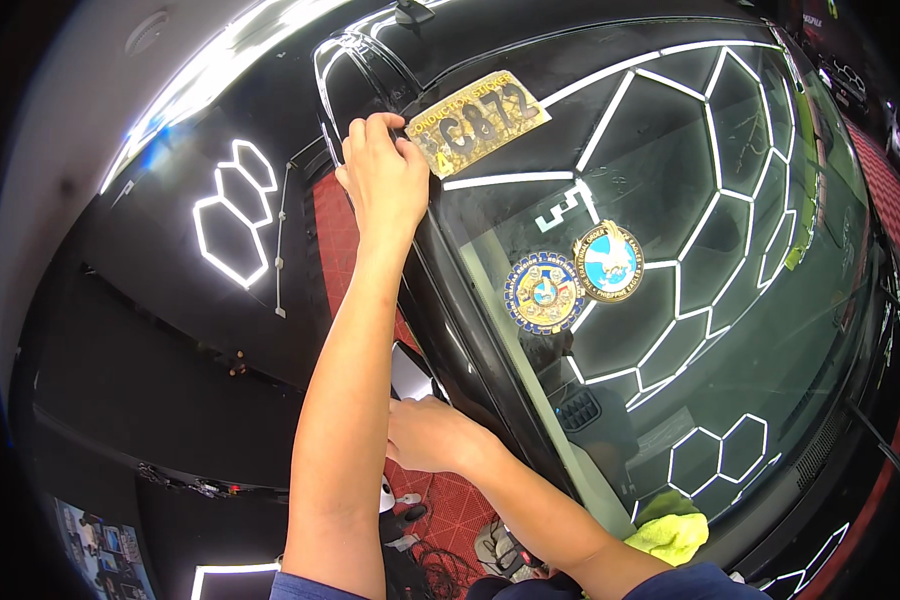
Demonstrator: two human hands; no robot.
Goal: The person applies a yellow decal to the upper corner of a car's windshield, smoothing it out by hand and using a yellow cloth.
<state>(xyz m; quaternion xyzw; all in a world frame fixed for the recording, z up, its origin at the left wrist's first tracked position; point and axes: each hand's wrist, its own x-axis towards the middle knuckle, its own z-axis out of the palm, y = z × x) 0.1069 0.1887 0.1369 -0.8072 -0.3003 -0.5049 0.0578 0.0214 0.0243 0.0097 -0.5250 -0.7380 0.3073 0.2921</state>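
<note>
My left hand (385, 175) is raised at the upper left corner of a black car's windshield (660, 330). Its fingers are bent over the dark pillar (460, 340), at the left end of a gold-and-black rectangular sticker (480, 120). What lies under those fingertips is hidden. Lower down, my right hand (435, 437) is curled beside the pillar, on the car's outer side, close to a pale, flat-looking thing (410, 374). Its fingertips are mostly out of sight. Two round emblem stickers, one blue and gold (545, 293), one with a white bird (611, 262), sit on the glass.
A yellow-green cloth (670, 538) lies at the windshield's lower edge beside my right arm. Cables (440, 570) and shoes (410, 515) are on the red tiled floor (450, 500). Dark wall panels (170, 330) stand at the left. Hexagonal lights reflect in the glass.
</note>
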